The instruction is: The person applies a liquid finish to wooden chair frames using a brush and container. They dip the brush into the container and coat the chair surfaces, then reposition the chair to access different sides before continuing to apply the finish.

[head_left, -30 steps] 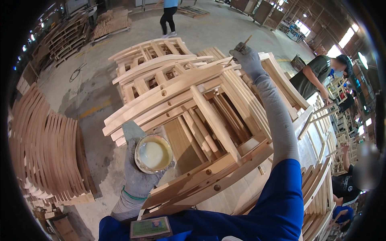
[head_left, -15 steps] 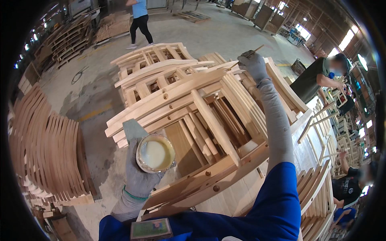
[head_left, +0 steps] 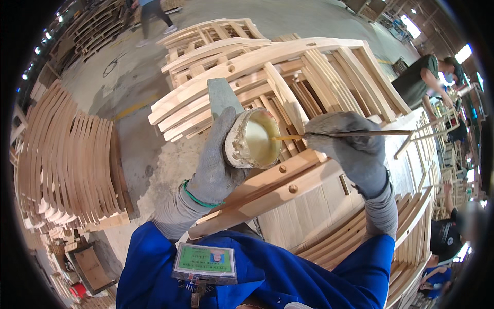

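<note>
My left hand, in a grey glove, is wrapped round a crusted white cup of cream-coloured liquid. A flat grey-green piece sticks up between this hand and the wooden frames; whether the hand grips it too is hidden. My right hand, also gloved in grey, is closed on a thin wooden stick. The stick lies nearly level, its left tip inside the cup's mouth. Behind and beneath both hands are stacked pale wooden frames with curved rails and slats; dark round holes show in the near rail.
At the left stands a tall stack of curved wooden slats. More curved pieces are piled at the lower right. Two people work on the right side among wooden frames. Another person's legs show at the far left on the concrete floor.
My right hand has come back from the far end of the frames to the cup, bringing the stick's tip into it. My left hand and the cup have risen and moved right, and the view has shifted.
</note>
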Available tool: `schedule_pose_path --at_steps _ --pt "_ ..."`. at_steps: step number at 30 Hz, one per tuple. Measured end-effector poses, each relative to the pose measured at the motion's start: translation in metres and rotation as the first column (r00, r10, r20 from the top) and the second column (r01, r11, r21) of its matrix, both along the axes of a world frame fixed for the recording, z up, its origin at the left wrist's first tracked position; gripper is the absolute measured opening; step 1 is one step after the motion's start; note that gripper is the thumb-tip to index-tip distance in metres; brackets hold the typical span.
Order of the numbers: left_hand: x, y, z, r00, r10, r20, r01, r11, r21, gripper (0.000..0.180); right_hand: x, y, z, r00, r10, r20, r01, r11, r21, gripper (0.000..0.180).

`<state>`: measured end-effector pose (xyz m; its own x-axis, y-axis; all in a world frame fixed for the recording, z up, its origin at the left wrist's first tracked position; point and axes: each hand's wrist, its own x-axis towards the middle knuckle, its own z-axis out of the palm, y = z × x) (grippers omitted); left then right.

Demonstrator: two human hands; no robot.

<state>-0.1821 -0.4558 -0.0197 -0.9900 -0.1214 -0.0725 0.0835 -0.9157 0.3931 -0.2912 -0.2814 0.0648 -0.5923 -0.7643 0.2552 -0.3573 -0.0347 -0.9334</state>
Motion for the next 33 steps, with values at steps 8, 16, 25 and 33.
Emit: schedule_pose_path --at_steps 8,16,25,33 --pt "0.011 0.021 -0.022 0.992 0.118 -0.038 -0.123 0.958 -0.260 0.042 0.013 0.026 -0.027 0.836 0.087 0.543 0.101 0.946 -0.307 0.015" --pt "0.011 0.042 -0.025 0.991 -0.108 -0.084 0.114 0.991 0.076 0.043 0.027 0.056 -0.058 0.558 0.110 0.823 0.268 0.914 -0.304 0.028" --pt "0.023 0.049 -0.035 0.982 -0.138 -0.133 0.147 0.987 0.061 0.045 -0.051 0.121 -0.016 0.862 -0.214 0.460 0.384 0.868 -0.316 0.017" --pt "0.041 0.056 -0.004 0.996 0.033 -0.084 -0.054 0.963 -0.262 0.048 -0.134 0.156 0.018 0.836 -0.528 -0.149 0.548 0.804 0.229 0.031"
